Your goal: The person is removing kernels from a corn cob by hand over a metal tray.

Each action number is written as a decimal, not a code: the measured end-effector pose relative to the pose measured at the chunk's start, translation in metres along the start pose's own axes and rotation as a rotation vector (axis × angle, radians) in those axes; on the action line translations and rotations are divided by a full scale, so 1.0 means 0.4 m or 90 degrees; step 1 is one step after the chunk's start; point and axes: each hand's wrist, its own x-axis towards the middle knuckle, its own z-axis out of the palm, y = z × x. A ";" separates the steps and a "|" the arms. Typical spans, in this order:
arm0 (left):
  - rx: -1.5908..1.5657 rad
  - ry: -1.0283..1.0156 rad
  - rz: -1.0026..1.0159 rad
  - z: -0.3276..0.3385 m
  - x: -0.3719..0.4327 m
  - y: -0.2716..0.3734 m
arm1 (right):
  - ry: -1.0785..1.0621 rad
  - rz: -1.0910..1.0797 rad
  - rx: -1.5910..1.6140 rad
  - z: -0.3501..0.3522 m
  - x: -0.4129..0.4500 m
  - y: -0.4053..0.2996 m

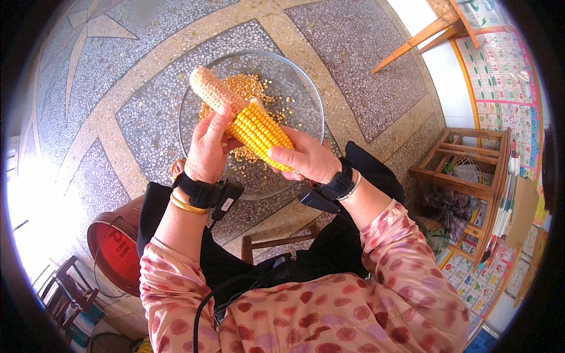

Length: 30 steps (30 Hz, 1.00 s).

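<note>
My left hand (210,143) grips a bare, kernel-stripped corn cob (214,90), which slants up and to the left. In my right hand (309,154) is an ear of yellow corn (260,130) with its rows of kernels on. The upper end of the ear touches the lower part of the bare cob, and my left fingers partly cover where they meet. Below both hands, a shallow round sieve or tray (323,119) with a metal rim lies on the floor. Loose corn kernels (247,86) are heaped and scattered in it.
To the left stands a red bucket (119,256); a dark wooden stool (66,287) is beyond it. A wooden rack (468,185) with bags and papers is at right, beside wall charts (503,75). Wooden legs (415,42) reach in from the upper right. The floor (344,57) is terrazzo.
</note>
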 end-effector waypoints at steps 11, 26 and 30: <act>0.022 0.069 0.002 0.005 -0.004 -0.004 | -0.036 0.022 0.013 0.000 0.001 0.010; -0.114 0.042 0.014 0.003 0.007 -0.009 | -0.050 -0.017 0.027 0.008 0.011 0.025; -0.124 -0.031 0.022 0.003 0.005 -0.006 | -0.083 -0.036 0.102 0.002 0.009 0.026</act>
